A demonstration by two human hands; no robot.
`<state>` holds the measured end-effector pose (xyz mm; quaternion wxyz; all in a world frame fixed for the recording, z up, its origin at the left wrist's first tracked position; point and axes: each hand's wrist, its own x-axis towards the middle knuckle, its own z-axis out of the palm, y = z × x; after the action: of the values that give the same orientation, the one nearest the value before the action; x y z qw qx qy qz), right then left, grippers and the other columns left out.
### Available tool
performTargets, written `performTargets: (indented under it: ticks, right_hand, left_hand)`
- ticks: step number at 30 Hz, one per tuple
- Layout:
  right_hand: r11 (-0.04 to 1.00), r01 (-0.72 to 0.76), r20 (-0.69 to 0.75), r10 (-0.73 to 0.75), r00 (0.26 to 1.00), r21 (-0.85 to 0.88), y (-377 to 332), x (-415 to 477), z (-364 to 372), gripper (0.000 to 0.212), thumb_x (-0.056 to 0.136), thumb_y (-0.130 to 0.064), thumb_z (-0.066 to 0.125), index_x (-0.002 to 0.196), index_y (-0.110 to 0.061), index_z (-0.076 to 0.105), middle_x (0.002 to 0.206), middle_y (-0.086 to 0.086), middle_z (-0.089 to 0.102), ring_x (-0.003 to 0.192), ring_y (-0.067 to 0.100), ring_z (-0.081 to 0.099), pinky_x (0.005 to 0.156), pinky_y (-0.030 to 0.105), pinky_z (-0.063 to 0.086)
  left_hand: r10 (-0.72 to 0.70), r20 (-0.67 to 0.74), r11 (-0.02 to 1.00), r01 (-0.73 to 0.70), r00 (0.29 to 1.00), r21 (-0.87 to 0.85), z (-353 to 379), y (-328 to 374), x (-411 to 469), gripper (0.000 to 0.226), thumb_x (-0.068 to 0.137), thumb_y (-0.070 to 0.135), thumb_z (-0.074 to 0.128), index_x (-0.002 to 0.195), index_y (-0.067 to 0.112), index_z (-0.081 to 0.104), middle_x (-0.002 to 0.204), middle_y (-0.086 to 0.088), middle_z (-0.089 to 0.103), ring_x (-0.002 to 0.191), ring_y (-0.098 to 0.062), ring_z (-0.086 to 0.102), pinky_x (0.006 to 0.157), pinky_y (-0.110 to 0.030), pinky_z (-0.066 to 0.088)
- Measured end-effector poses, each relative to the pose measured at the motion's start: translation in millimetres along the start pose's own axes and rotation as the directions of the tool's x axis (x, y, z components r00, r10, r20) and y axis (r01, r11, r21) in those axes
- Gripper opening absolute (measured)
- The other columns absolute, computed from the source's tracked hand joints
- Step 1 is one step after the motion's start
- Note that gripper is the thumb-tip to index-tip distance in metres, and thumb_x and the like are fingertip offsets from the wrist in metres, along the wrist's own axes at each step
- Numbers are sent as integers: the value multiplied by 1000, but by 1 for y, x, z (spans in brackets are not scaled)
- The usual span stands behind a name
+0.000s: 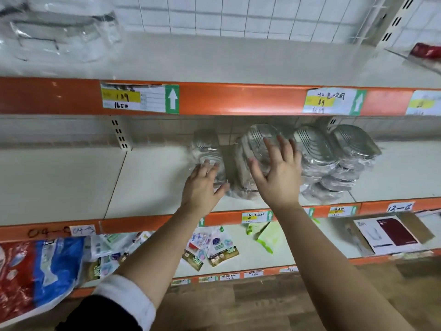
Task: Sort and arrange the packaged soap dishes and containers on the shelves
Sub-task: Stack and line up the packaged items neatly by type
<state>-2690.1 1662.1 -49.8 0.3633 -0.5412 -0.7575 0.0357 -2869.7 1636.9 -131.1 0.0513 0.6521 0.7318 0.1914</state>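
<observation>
**Open hands on the soap dishes, middle shelf**

The wrapped soap dishes (312, 151) stand in four leaning stacks, packed close side by side, toward the right of the middle shelf (155, 182). They look like slotted metal, though the plastic film blurs them. The left hand (202, 185) lies with straight fingers on the leftmost stack (206, 144), gripping nothing. The right hand (276, 173) has its fingers spread and presses flat against the second stack (255, 137), also without closing round it. On the upper shelf (238, 60), clear wrapped containers (59, 32) sit at far left. On the lower shelf (310, 244) lie small sachets (205, 249), green packets (265, 237), a flat box (391, 232) and, at the left, a red-and-blue bag (35, 271).
</observation>
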Motion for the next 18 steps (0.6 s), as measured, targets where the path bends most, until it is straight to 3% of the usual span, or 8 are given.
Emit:
performTargets:
  ticks: [4, 7, 9, 12, 18]
  right_hand:
    - [1000, -13, -18, 13, 1000, -24, 7, 5, 12, 50, 89, -43, 63, 131, -16, 59, 148, 12, 43, 136, 40, 33, 112, 48, 28]
    - [999, -31, -23, 30, 999, -33, 14, 11, 19, 43, 90, -43, 62, 122, -16, 63, 145, 13, 45, 134, 40, 37, 111, 46, 28]
    - [999, -45, -41, 44, 998, -16, 16, 14, 22, 37, 89, -41, 63, 114, -14, 64, 140, 13, 49, 127, 40, 43, 106, 43, 31]
    - [999, -37, -78, 39, 996, 22, 17, 16, 23, 30, 89, -36, 64, 107, -12, 64, 129, 12, 55, 113, 41, 49, 97, 40, 32]
    - [998, 26, -90, -22, 996, 48, 18, -6, 9, 28, 91, -33, 65, 105, -9, 63, 123, 12, 56, 113, 38, 50, 99, 40, 33]
  left_hand:
    - [-89, 22, 995, 88, 996, 44, 22, -1, 11, 70, 86, 68, 50, 138, 22, 47, 157, -9, 26, 143, -36, 21, 112, -44, 32]
    - [-120, -75, 992, 121, 990, 16, 29, 2, 16, 55, 85, 58, 60, 122, 17, 54, 146, -9, 38, 130, -34, 36, 97, -44, 45]
    - [-127, -105, 991, 130, 986, 18, 31, 3, 17, 48, 87, 50, 61, 120, 15, 55, 143, -10, 41, 124, -34, 41, 94, -43, 44]
    - [-92, -152, 996, 94, 984, 4, 29, 0, 14, 41, 88, 41, 63, 113, 9, 60, 136, -13, 49, 117, -36, 47, 93, -44, 43]
    - [-20, -239, 999, 8, 971, -51, 10, 0, -11, 30, 81, 27, 73, 95, 2, 64, 119, -19, 59, 108, -40, 56, 89, -48, 48]
